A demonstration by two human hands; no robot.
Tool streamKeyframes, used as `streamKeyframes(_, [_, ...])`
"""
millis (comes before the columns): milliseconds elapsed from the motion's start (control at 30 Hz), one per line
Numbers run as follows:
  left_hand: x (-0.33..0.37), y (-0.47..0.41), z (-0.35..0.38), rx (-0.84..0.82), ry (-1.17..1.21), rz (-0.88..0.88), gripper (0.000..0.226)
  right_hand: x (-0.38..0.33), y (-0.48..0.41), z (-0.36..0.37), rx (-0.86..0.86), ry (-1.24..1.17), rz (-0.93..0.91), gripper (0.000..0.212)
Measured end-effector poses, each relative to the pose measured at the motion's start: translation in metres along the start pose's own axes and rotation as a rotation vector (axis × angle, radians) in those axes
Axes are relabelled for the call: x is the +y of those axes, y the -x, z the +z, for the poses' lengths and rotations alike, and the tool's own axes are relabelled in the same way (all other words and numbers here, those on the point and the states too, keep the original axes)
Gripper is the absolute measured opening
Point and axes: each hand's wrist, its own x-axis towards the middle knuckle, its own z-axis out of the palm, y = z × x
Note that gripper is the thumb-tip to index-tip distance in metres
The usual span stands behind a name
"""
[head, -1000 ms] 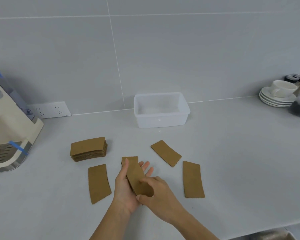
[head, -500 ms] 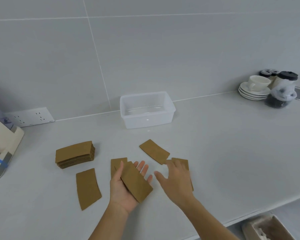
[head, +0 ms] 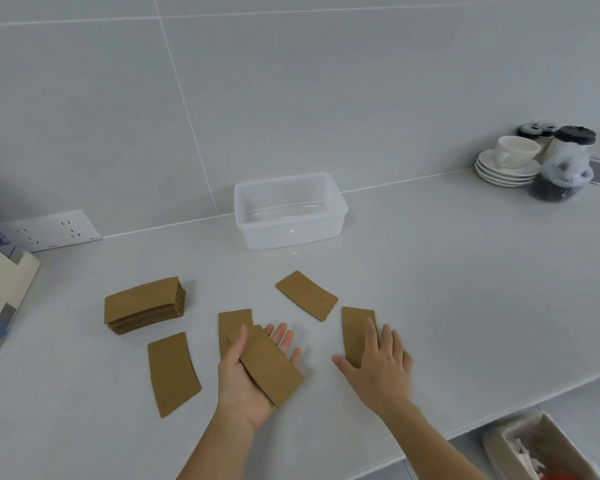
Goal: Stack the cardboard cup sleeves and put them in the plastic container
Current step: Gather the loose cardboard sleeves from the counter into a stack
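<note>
A stack of sleeves (head: 145, 305) waits left; the plastic container (head: 290, 210) stands empty behind. The left hand (head: 253, 375) cradles a sleeve (head: 265, 363) on loose, splayed fingers, so it could slide off. The right hand (head: 378, 358), fingers spread, presses, it seems, a flat sleeve (head: 355, 329) that may skid.

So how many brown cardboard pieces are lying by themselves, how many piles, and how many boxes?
Loose sleeves on the counter: 4
Sleeves in the left hand: 1
Stack of sleeves: 1
Plastic container: 1
Total: 7
</note>
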Motion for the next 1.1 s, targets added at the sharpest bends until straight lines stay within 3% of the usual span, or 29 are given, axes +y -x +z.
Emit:
streamKeyframes(567, [0.007,0.005,-0.012,0.006,0.041,0.031,0.051,-0.013,0.007,-0.001,0.03,0.004,-0.01,0.046])
streamKeyframes(867, [0.016,0.012,-0.013,-0.029,0.05,0.06,0.053,-0.017,-0.002,-0.032,0.03,-0.261,0.122,0.063])
streamKeyframes(1100, [0.018,0.019,-0.001,-0.031,0.051,0.053,0.053,-0.044,0.003,-0.058,0.054,-0.536,0.04,0.062])
